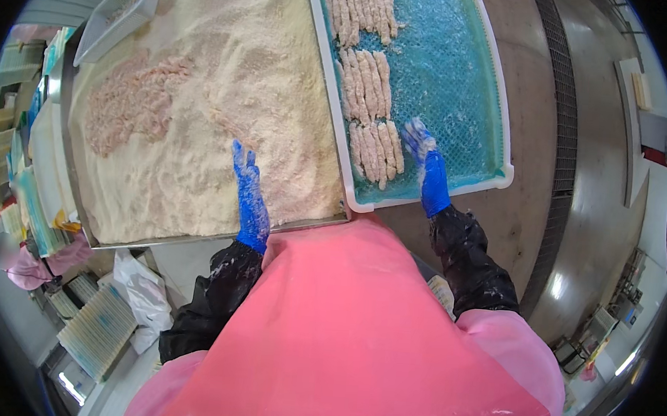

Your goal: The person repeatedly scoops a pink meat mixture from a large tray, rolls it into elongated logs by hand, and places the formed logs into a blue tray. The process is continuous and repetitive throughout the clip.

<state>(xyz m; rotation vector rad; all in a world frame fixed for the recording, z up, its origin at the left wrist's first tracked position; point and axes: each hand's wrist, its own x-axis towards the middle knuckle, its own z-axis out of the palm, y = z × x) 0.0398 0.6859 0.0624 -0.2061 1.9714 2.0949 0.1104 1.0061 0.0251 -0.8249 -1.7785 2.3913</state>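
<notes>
My left hand (249, 187), in a blue glove, is over the near part of a metal tray of pale breading crumbs (195, 198), its fingertips close to a few coated strips (229, 125). My right hand (424, 156), gloved in blue and dusted with crumbs, hovers at or just over a white-rimmed tray with teal mesh (452, 89). Beside its fingers lies the nearest of several rows of breaded strips (376, 151), set side by side along the tray's left part. Neither hand visibly holds anything. A heap of pinkish raw pieces (138, 98) lies in the crumbs at left.
A white plastic basket (121, 13) stands at the crumb tray's far left corner. Stacked trays (98, 331) and a white plastic bag (140, 299) are at lower left. Another person in pink (33, 265) is at far left. A floor drain grate (561, 108) runs along the right.
</notes>
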